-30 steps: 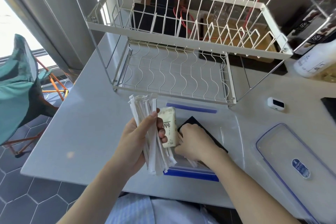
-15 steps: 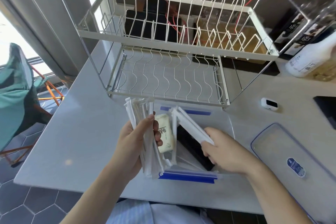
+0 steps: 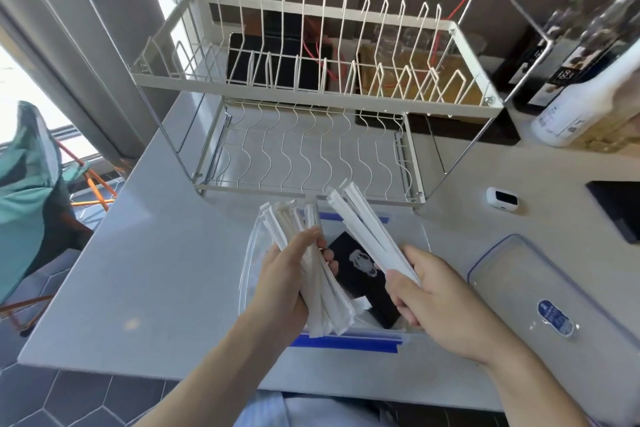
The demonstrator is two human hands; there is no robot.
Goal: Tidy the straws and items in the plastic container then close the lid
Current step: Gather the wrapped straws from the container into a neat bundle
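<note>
The clear plastic container [image 3: 414,236] with blue clasps sits on the table [image 3: 156,270] in front of the wire dish rack [image 3: 311,135]; inside it lies a black packet [image 3: 360,274] with a pale printed figure, flat on the bottom. Its lid [image 3: 554,305] rests apart to the right, a blue label on it. The left hand [image 3: 287,284] grips a thick bundle of paper-wrapped straws [image 3: 311,274] — white, flat sleeves fanned at the upper ends — above the container's left side, fingers curled round it. The right hand [image 3: 433,291] pinches a smaller bunch of straws [image 3: 367,232], tilted up and to the left. A second ago that hand was down in the container; now it is raised, and the cream packet by the left thumb has gone from sight.
</note>
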